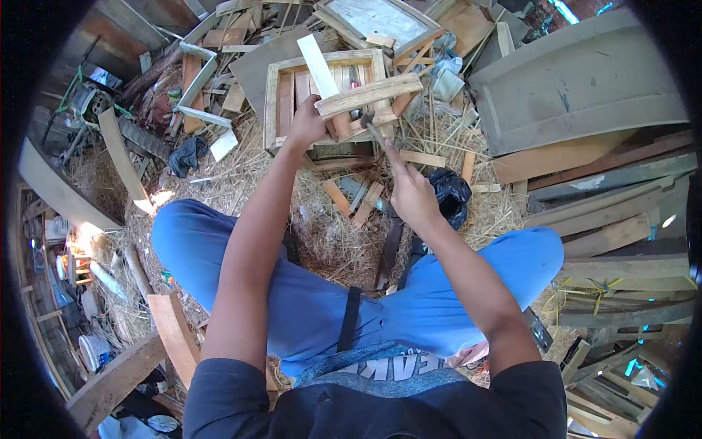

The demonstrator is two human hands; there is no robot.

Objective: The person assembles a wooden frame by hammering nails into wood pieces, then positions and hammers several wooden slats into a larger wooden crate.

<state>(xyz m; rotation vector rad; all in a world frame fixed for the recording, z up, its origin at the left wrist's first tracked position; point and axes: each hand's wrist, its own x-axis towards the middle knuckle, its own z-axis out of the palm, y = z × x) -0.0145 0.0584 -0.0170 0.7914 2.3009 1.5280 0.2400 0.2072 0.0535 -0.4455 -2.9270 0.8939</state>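
Note:
My left hand (pixel 307 124) is closed around the left end of a short wooden bar (pixel 371 95), held slantwise over a wooden frame box (pixel 273 99). A pale narrow board (pixel 319 67) leans across the box and passes behind the bar. My right hand (pixel 414 196) grips a hammer (pixel 378 134) by its handle, index finger stretched along it. The dark hammer head is just below the bar, close to the box's near edge. Inside the box lie thin slats and a small red item, partly covered by the bar.
Wood offcuts (pixel 337 196) lie on the straw-covered ground between my knees. A black plastic bag (pixel 449 196) sits right of the box. Large panels and planks (pixel 578 80) are stacked at the right. Another framed panel (pixel 380 20) stands behind the box. A wheeled machine (pixel 91 102) is at the left.

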